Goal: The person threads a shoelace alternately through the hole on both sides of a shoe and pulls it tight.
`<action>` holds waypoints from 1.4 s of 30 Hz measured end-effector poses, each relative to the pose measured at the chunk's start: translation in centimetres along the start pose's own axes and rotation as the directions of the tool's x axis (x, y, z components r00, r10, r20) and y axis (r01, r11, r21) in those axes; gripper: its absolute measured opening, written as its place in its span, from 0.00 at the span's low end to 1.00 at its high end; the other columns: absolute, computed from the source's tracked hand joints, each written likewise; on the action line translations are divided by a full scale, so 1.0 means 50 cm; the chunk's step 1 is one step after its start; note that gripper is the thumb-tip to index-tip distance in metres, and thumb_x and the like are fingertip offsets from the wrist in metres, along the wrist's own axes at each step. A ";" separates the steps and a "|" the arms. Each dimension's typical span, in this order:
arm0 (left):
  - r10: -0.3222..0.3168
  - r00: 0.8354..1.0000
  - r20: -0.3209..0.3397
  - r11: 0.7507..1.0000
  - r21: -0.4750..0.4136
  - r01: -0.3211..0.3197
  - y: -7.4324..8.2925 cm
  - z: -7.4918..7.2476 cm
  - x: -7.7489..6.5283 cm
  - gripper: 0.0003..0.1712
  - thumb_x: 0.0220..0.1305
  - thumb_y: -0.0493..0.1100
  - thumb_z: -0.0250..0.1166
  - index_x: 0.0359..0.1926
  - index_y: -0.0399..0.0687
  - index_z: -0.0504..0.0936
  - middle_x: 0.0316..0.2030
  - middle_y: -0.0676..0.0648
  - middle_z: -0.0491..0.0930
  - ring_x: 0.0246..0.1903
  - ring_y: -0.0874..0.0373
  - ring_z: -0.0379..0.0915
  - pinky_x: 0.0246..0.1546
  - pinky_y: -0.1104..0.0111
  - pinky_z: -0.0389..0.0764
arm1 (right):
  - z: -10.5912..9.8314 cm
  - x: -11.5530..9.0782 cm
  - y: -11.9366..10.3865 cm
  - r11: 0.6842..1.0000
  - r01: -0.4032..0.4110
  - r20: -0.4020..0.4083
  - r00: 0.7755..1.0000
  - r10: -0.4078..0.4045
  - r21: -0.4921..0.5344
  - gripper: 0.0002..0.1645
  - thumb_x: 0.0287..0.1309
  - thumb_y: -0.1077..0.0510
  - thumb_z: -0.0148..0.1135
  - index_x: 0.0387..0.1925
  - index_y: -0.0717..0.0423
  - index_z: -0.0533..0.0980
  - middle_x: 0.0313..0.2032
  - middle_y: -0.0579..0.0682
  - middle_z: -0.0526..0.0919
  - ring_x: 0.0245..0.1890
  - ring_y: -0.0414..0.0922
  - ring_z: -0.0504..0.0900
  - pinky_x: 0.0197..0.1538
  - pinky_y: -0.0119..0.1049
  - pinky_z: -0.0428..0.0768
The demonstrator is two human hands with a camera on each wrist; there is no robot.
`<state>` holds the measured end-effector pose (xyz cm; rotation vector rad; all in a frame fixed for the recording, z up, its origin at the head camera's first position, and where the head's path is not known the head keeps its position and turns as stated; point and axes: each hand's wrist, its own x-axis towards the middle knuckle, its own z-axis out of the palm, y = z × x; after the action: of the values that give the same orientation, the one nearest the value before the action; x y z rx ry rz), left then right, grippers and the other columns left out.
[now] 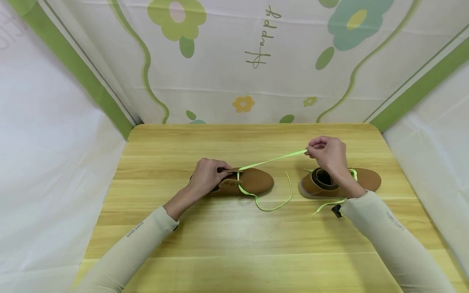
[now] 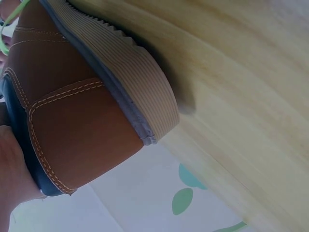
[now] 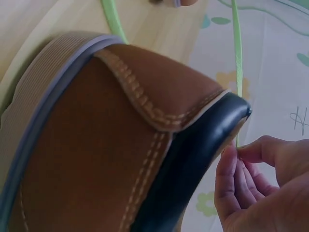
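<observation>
A brown leather shoe [image 1: 258,182] lies on the table with its toe to the right. My left hand [image 1: 208,175] reaches over its opening, thumb and fingers pinching the far eyelet flap; the left wrist view shows the stitched heel [image 2: 82,135] beside my wrist. A neon-green shoelace [image 1: 272,158] crosses the front of the eyelets. One end runs up taut to the right, where my right hand [image 1: 327,154] pinches it between thumb and fingertips, raised above the table. The lace's other end curls loosely on the wood in front of the toe.
A second brown shoe [image 1: 369,180] with a green lace stands at the right, beneath my right wrist and partly hidden by it. One of its lace ends [image 1: 326,204] trails toward me. Behind the wooden table [image 1: 234,244] hangs a flowered curtain [image 1: 220,73].
</observation>
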<state>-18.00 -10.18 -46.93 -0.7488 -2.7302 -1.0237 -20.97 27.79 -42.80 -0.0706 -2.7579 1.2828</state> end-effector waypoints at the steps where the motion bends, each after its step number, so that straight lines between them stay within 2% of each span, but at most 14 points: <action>1: -0.001 1.000 0.001 1.000 -0.005 0.001 0.001 0.000 0.000 0.04 0.62 0.36 0.78 0.38 0.47 0.95 0.35 0.48 0.92 0.28 0.58 0.89 0.30 0.68 0.86 | -0.002 0.000 0.002 1.000 0.005 -0.010 1.000 -0.005 -0.022 0.08 0.68 0.64 0.67 0.41 0.69 0.84 0.34 0.61 0.91 0.23 0.30 0.86 0.29 0.23 0.83; 4: -0.006 1.000 0.004 1.000 -0.016 0.006 0.001 0.001 0.001 0.04 0.62 0.36 0.78 0.38 0.47 0.95 0.35 0.48 0.92 0.28 0.58 0.89 0.30 0.68 0.86 | -0.009 0.000 0.009 0.998 0.015 -0.041 0.999 -0.018 -0.058 0.08 0.67 0.64 0.67 0.41 0.69 0.85 0.35 0.62 0.91 0.23 0.31 0.86 0.27 0.22 0.81; 8: -0.011 1.000 0.009 1.000 -0.017 0.011 -0.001 0.002 0.000 0.04 0.63 0.36 0.78 0.38 0.47 0.95 0.35 0.48 0.92 0.28 0.59 0.88 0.30 0.69 0.86 | -0.023 0.002 0.017 0.998 0.011 -0.071 0.997 -0.015 -0.064 0.09 0.67 0.64 0.67 0.42 0.70 0.85 0.37 0.66 0.90 0.21 0.25 0.83 0.26 0.21 0.79; 15: -0.012 1.000 0.010 1.000 -0.015 0.012 0.000 0.000 0.000 0.04 0.63 0.36 0.78 0.39 0.47 0.95 0.35 0.47 0.92 0.24 0.61 0.86 0.26 0.71 0.82 | -0.033 0.003 0.023 0.999 0.009 -0.075 0.997 -0.013 -0.046 0.10 0.67 0.64 0.68 0.43 0.71 0.84 0.37 0.65 0.90 0.21 0.23 0.82 0.27 0.20 0.80; 23: -0.016 1.000 0.025 1.000 -0.007 0.016 0.001 -0.004 -0.002 0.05 0.65 0.36 0.76 0.41 0.47 0.95 0.38 0.47 0.92 0.26 0.62 0.84 0.27 0.71 0.79 | -0.018 -0.012 -0.003 0.994 0.108 -0.085 0.990 -0.111 -0.035 0.09 0.67 0.62 0.69 0.41 0.67 0.85 0.37 0.63 0.89 0.27 0.25 0.82 0.33 0.17 0.79; 25: -0.016 1.000 0.027 1.000 -0.009 0.016 0.003 -0.009 -0.004 0.06 0.65 0.36 0.76 0.42 0.47 0.95 0.39 0.47 0.92 0.27 0.60 0.83 0.29 0.68 0.78 | -0.014 -0.017 -0.015 0.990 0.137 -0.077 0.987 -0.140 -0.045 0.10 0.67 0.60 0.70 0.40 0.66 0.85 0.38 0.62 0.89 0.28 0.23 0.80 0.35 0.16 0.78; 28: -0.007 1.000 0.009 1.000 -0.006 0.007 0.005 -0.019 -0.007 0.08 0.64 0.35 0.77 0.44 0.46 0.94 0.42 0.47 0.92 0.34 0.55 0.86 0.35 0.63 0.81 | -0.006 -0.024 -0.033 0.984 0.174 -0.064 0.982 -0.176 -0.039 0.11 0.68 0.58 0.71 0.40 0.65 0.85 0.37 0.61 0.89 0.29 0.24 0.80 0.37 0.15 0.77; 33: 0.046 0.998 -0.051 0.999 0.000 -0.046 0.009 -0.039 -0.016 0.09 0.61 0.35 0.79 0.43 0.44 0.94 0.41 0.46 0.92 0.44 0.48 0.89 0.45 0.56 0.87 | 0.016 -0.039 -0.062 0.969 0.246 -0.035 0.969 -0.246 0.023 0.08 0.69 0.61 0.71 0.41 0.66 0.83 0.36 0.60 0.90 0.31 0.30 0.84 0.37 0.17 0.79; 38: 0.117 0.988 -0.099 0.993 -0.004 -0.118 0.017 -0.051 -0.032 0.04 0.63 0.36 0.78 0.39 0.44 0.94 0.37 0.47 0.92 0.40 0.51 0.89 0.45 0.56 0.88 | 0.044 -0.057 -0.087 0.947 0.310 0.029 0.949 -0.313 0.082 0.04 0.70 0.67 0.68 0.43 0.65 0.84 0.36 0.58 0.91 0.33 0.36 0.88 0.37 0.19 0.80; 42: 0.117 0.990 -0.079 0.993 -0.011 -0.118 0.024 -0.051 -0.046 0.02 0.66 0.38 0.76 0.37 0.44 0.93 0.35 0.48 0.91 0.37 0.53 0.89 0.42 0.59 0.88 | 0.069 -0.071 -0.106 0.937 0.329 0.087 0.936 -0.340 0.120 0.06 0.68 0.70 0.68 0.44 0.64 0.85 0.36 0.57 0.91 0.33 0.34 0.88 0.37 0.22 0.83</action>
<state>-15.54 -12.00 -44.97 -0.8424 -2.5820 -1.0276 -17.82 21.43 -41.22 0.4693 -2.6258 1.3627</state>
